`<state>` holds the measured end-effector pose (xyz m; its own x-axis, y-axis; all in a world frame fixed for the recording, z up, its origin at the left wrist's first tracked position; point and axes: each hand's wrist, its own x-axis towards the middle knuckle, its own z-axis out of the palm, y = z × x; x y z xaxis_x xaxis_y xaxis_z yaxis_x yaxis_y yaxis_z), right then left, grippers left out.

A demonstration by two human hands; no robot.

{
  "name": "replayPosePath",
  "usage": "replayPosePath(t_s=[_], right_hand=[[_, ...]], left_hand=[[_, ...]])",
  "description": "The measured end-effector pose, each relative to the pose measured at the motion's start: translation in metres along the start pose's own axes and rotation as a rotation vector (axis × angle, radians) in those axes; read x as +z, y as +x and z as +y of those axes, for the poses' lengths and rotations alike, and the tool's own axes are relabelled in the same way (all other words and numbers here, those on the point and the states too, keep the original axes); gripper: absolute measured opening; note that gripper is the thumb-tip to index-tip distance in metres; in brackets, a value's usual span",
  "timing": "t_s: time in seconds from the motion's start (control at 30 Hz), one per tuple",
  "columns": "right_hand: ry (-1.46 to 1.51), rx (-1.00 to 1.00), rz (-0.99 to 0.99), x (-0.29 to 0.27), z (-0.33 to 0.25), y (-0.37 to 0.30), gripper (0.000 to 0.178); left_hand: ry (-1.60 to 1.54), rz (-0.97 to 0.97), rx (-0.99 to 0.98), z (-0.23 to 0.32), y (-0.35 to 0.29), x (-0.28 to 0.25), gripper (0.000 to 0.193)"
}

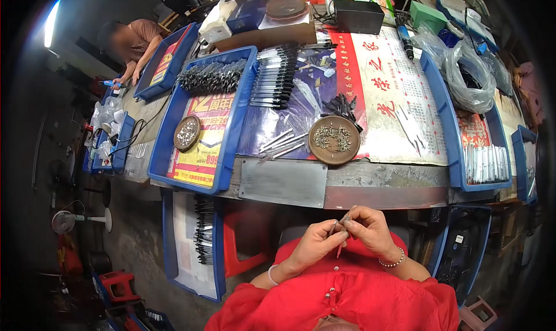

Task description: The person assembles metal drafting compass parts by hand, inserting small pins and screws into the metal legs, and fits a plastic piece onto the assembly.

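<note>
My left hand (319, 240) and my right hand (368, 231) meet in front of my red shirt, just off the table's near edge. Between the left fingers is a thin, rod-like pen part (339, 250), its lower end sticking out below. The right fingertips pinch close against its upper end; what they hold there is too small to make out. Ahead on the table stands a round brown dish (334, 158) of small metal pen tips. Black pen parts (343, 108) lie behind it, with several thin clear tubes (284, 143) to its left.
Rows of black-capped pens (274, 76) lie beside a blue tray (222, 183) holding dark pen parts and a small dish (187, 133). Another blue tray (458, 179) with clear tubes stands right. A metal plate (283, 183) covers the table edge. A person (142, 39) works at far left.
</note>
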<state>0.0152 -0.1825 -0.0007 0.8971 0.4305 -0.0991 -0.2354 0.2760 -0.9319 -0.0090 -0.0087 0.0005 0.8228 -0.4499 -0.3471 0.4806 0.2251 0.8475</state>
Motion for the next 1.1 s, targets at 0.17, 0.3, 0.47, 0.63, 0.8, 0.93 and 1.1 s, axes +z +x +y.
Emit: replayPosePath(t_s=[0.17,0.3,0.47,0.63,0.8,0.93,1.1], right_hand=[[0.047,0.018,0.021,0.002,0.002,-0.002,0.013],[0.040,-0.019,0.034,0.001,0.007,-0.002,0.012],[0.080,0.030,0.051,0.002,0.004,-0.003,0.011],[0.120,0.046,0.069,0.003,0.001,-0.005,0.011],[0.108,0.054,0.070,0.002,0.002,-0.006,0.011],[0.129,0.027,0.055,0.000,0.002,-0.007,0.011],[0.116,0.037,0.083,-0.001,0.002,-0.010,0.011]], left_hand=[[0.006,-0.032,-0.007,0.003,0.000,0.003,0.011],[0.007,-0.037,-0.020,0.003,0.000,0.005,0.011],[-0.011,-0.019,-0.001,-0.002,0.001,0.006,0.011],[-0.015,-0.031,0.005,-0.006,0.002,0.006,0.011],[0.007,0.007,0.013,-0.008,0.001,0.008,0.010],[0.032,0.004,0.051,-0.013,0.003,0.007,0.009],[0.098,0.024,0.054,-0.015,0.002,0.009,0.006]])
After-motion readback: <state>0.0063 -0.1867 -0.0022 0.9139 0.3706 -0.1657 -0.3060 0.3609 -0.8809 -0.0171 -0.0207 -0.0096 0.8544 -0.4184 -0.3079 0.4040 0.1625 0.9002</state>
